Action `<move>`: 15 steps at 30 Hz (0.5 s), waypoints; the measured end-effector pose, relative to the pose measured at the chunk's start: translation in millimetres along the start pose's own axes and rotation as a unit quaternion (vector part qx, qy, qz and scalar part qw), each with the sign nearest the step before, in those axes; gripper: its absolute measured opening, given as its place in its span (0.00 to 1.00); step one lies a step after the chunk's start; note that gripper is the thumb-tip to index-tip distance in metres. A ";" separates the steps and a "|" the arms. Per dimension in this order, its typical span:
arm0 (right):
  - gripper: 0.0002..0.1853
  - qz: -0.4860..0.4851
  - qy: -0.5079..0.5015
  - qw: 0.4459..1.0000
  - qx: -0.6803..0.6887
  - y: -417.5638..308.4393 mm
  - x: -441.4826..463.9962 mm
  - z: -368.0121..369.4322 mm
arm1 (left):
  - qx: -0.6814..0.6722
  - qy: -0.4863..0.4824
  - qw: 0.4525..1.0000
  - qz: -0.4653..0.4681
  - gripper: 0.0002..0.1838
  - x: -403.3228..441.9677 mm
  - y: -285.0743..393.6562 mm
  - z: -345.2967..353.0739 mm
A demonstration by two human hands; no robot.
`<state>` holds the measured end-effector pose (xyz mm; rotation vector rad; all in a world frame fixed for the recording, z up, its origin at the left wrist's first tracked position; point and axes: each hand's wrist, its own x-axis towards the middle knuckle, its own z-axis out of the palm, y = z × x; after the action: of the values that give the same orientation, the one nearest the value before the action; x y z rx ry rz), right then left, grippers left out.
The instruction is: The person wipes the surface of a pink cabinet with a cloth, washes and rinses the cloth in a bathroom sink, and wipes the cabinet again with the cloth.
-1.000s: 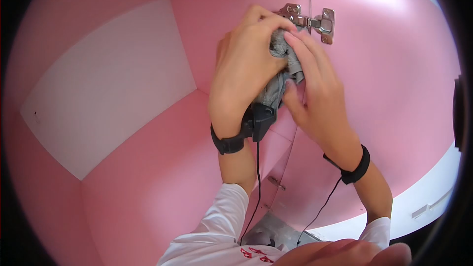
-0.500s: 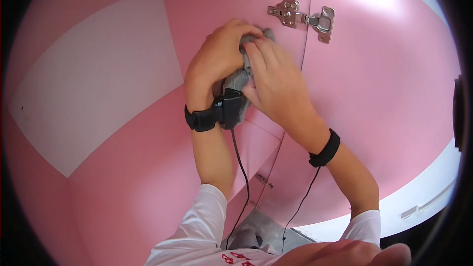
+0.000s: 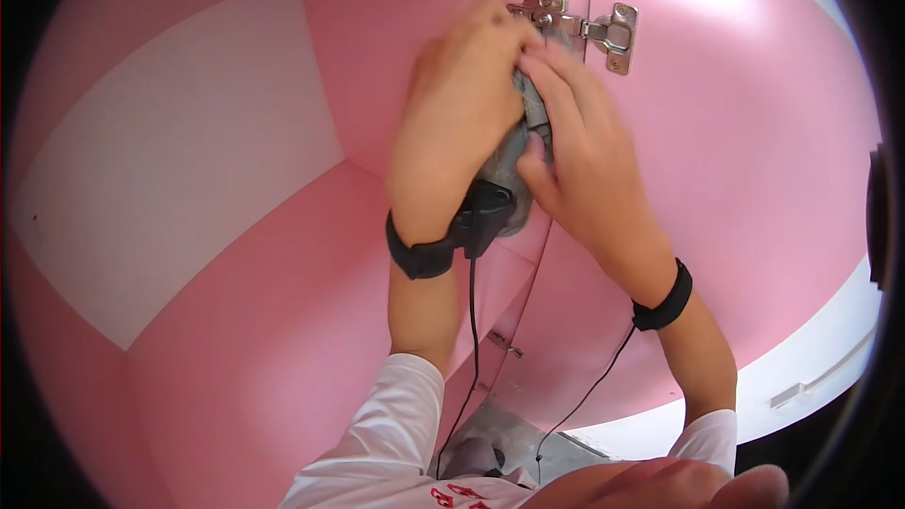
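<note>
A grey cloth (image 3: 535, 106) is bunched between my two hands, just below the upper metal hinge (image 3: 615, 35). My left hand (image 3: 462, 104) is curled over it from the left, slightly smeared by motion, its fingertips near the hinge's left plate. From the right, my right hand (image 3: 594, 137) pinches the cloth with bent fingers and thumb. Part of the cloth hangs down behind the black device on my left wrist. My palms hide the rest of it.
Pink panels form a cabinet interior with a pale panel (image 3: 207, 141) at left. A pink door (image 3: 726, 179) stands open at right. Lower down is a second hinge (image 3: 505, 344). Thin black cables (image 3: 473, 339) hang from both wrists; grey floor (image 3: 556, 448) shows below.
Both hands have moved up and to the right with the grey cloth, closer to the upper hinge. They now partly cover the hinge's left plate.
</note>
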<state>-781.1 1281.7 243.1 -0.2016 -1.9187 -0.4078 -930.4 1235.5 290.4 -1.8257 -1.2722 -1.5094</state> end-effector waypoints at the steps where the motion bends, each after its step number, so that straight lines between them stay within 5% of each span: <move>1: 0.34 0.004 -0.001 1.000 0.007 6.4 -8.4 7.5 | 0.022 -0.037 0.999 0.013 0.15 -1.1 -12.8 9.9; 6: 0.34 0.027 0.016 0.998 0.047 0.7 -23.5 21.1 | 0.034 -0.090 0.994 0.042 0.12 -6.9 -17.4 4.9; 12: 0.34 0.071 0.003 0.992 0.103 4.3 0.2 7.2 | 0.019 -0.012 0.999 0.032 0.13 -2.1 11.2 0.5; 15: 0.33 -0.014 0.024 0.999 0.036 9.1 -4.9 14.7 | 0.079 -0.023 0.997 -0.014 0.11 -1.9 10.4 4.0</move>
<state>-789.0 1295.8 235.4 -0.1160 -1.8869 -0.3581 -919.4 1233.1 289.5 -1.7562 -1.4014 -1.3467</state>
